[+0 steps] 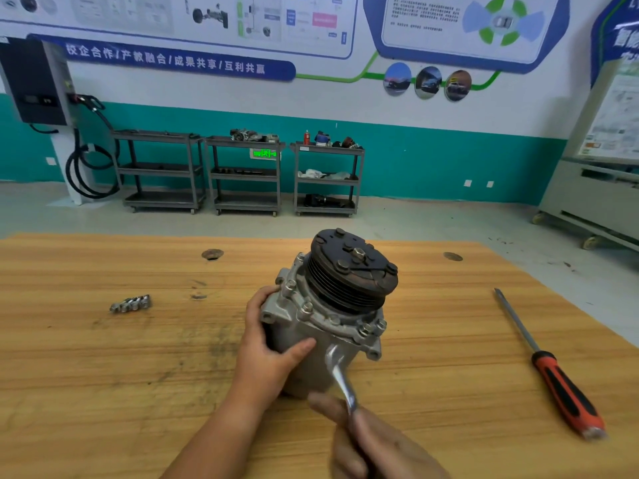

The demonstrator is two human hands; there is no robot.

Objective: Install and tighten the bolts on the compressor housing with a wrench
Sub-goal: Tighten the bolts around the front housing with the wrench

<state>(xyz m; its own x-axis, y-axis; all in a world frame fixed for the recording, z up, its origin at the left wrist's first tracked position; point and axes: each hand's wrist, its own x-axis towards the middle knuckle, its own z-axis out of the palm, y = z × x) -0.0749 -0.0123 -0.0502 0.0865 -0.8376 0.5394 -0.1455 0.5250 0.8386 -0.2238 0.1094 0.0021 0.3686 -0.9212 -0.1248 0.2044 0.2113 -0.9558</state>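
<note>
Three carts (244,174), teal wall (432,160), scuffed wooden bench (103,375), left fingers (299,348) clamp compressor (332,299) (right fingers (328,406), wrench (340,373))

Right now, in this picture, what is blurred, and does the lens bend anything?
Head view: the right hand and the wrench are smeared by motion; the compressor and the left hand look sharp; the wide lens bows the teal wall stripe.

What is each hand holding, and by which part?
Left hand grips the compressor by its body; right hand grips the wrench by its handle.
</note>
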